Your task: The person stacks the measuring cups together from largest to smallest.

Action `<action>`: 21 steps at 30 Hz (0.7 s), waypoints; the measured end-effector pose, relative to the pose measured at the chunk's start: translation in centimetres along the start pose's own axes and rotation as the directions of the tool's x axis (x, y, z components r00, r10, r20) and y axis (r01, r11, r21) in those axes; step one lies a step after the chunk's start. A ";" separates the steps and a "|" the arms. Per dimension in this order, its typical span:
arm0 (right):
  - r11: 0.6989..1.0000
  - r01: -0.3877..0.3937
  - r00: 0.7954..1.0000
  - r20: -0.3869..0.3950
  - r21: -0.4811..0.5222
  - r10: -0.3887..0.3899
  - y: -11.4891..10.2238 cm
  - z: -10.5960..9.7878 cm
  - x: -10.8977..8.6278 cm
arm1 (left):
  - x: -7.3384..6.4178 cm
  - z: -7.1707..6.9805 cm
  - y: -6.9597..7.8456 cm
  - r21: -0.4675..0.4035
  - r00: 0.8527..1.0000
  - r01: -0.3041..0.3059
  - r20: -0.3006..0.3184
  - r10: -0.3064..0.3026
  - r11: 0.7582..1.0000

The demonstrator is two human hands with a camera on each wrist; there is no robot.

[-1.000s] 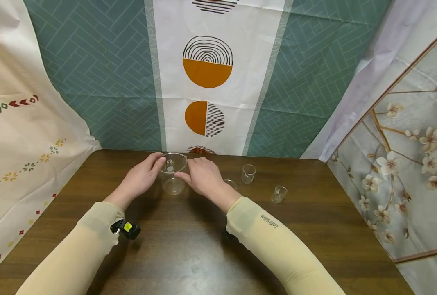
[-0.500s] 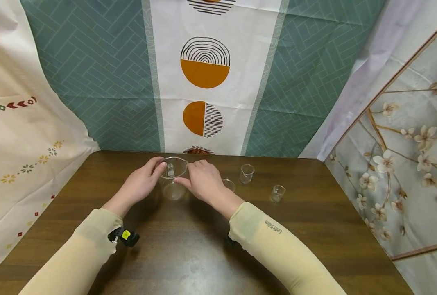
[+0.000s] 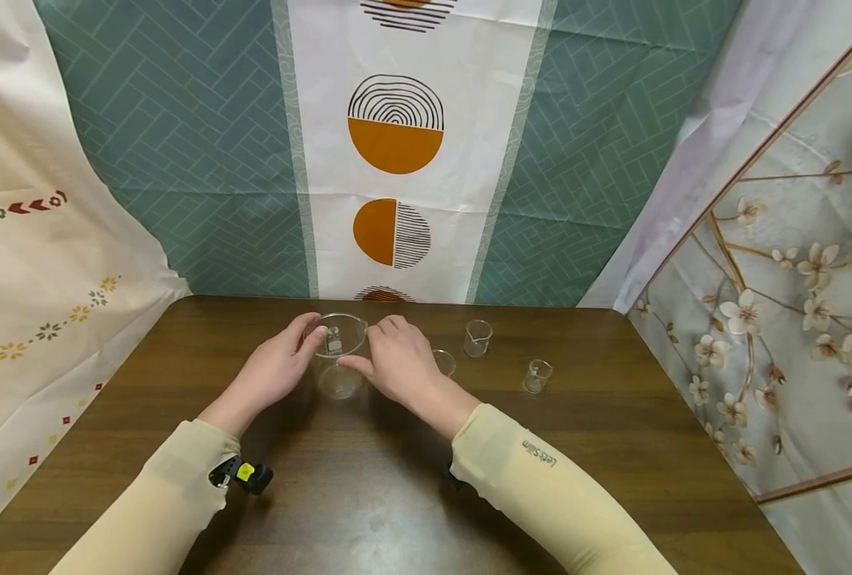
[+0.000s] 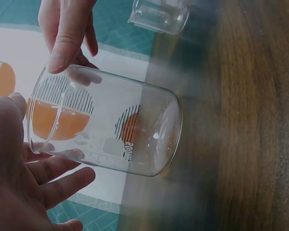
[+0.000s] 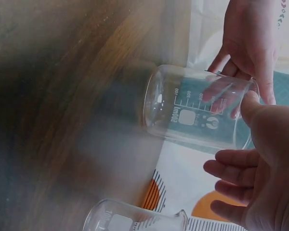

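Observation:
Both hands hold a large clear glass beaker (image 3: 339, 385) with a pouring lip and white 500 ml markings, upright at the table's left middle. My left hand (image 3: 276, 363) grips its left side near the rim, thumb at the rim and fingers along the outside. On the opposite side my right hand (image 3: 401, 358) holds the upper wall, thumb over the near rim. In the left wrist view, fingertips of both hands show against the glass (image 4: 135, 125). The right wrist view shows the beaker's printed scale (image 5: 187, 117), with the base close to the tabletop.
Right of the large beaker stands another glass beaker (image 3: 445, 361), partly hidden by the right hand. Further right are two smaller ones, a beaker (image 3: 478, 339) and the smallest beaker (image 3: 537, 376). Patterned cloths hang behind the brown wooden table (image 3: 368, 495) and along both sides.
Both hands and the large beaker have come slightly down and nearer to me. The hold on the glass looks the same, and the other beakers have stayed in place.

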State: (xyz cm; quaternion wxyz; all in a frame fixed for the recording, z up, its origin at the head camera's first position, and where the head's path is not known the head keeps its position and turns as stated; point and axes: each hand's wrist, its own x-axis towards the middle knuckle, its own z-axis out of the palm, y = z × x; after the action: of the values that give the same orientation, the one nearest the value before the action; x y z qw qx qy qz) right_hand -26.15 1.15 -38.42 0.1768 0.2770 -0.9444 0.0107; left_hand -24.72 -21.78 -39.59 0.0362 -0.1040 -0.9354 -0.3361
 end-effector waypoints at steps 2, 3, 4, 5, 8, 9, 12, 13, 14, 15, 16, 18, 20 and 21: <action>1.000 -0.001 1.000 -0.007 -0.006 0.001 0.0 0.0 -0.2 | -0.1 0.0 0.1 -0.002 1.000 -0.002 0.002 0.002 1.000; 1.000 -0.001 1.000 -0.011 -0.010 0.001 -0.1 0.0 -0.3 | -0.2 0.1 0.1 -0.002 1.000 -0.003 0.003 0.003 1.000; 1.000 0.000 1.000 -0.019 -0.017 0.000 -0.1 -0.1 -0.4 | -0.2 0.1 0.2 -0.002 1.000 -0.005 0.004 0.005 1.000; 1.000 0.000 1.000 -0.026 -0.025 -0.001 -0.1 -0.1 -0.5 | -0.3 0.1 0.2 -0.002 1.000 -0.007 0.006 0.007 1.000; 0.999 0.003 0.999 -0.049 -0.053 -0.006 -0.3 -0.2 -0.8 | -0.5 0.0 0.3 -0.003 1.000 -0.017 0.010 0.017 1.000; 0.998 0.005 0.998 -0.056 -0.062 -0.008 -0.3 -0.2 -0.9 | -0.6 0.0 0.4 -0.003 1.000 -0.020 0.012 0.020 1.000; 0.996 0.010 0.997 -0.073 -0.086 -0.016 -0.4 -0.3 -1.3 | -0.8 0.1 0.5 -0.002 0.999 -0.030 0.017 0.030 1.000; 0.996 0.012 0.997 -0.076 -0.093 -0.019 -0.5 -0.4 -1.4 | -0.9 0.1 0.6 -0.002 0.999 -0.033 0.018 0.033 0.999; 0.995 0.015 0.996 -0.081 -0.097 -0.023 -0.5 -0.4 -1.5 | -0.9 0.1 0.6 -0.001 0.999 -0.037 0.018 0.037 0.999; 0.995 0.018 0.996 -0.083 -0.100 -0.026 -0.5 -0.5 -1.6 | -1.0 0.1 0.6 0.000 0.999 -0.040 0.019 0.040 0.999; 0.994 0.022 0.996 -0.087 -0.103 -0.031 -0.4 -0.5 -1.7 | -1.0 0.1 0.7 0.001 0.999 -0.043 0.019 0.043 0.999; 0.994 0.032 0.995 -0.094 -0.103 -0.042 -0.4 -0.6 -1.9 | -1.1 0.1 0.7 0.001 0.999 -0.048 0.020 0.048 0.999; 0.994 0.041 0.994 -0.098 -0.098 -0.051 -0.3 -0.7 -2.1 | -1.2 0.2 0.7 0.001 0.998 -0.053 0.024 0.053 0.999; 0.995 0.045 0.994 -0.098 -0.094 -0.055 -0.2 -0.8 -2.2 | -1.3 0.2 0.8 0.000 0.998 -0.054 0.025 0.054 0.999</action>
State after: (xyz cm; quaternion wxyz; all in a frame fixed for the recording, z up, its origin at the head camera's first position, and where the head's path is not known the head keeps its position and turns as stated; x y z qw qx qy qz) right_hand -24.05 2.23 -38.47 0.2368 0.2912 -0.9266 -0.0232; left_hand -23.33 -21.27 -39.45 0.0335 -0.1336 -0.9327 -0.3334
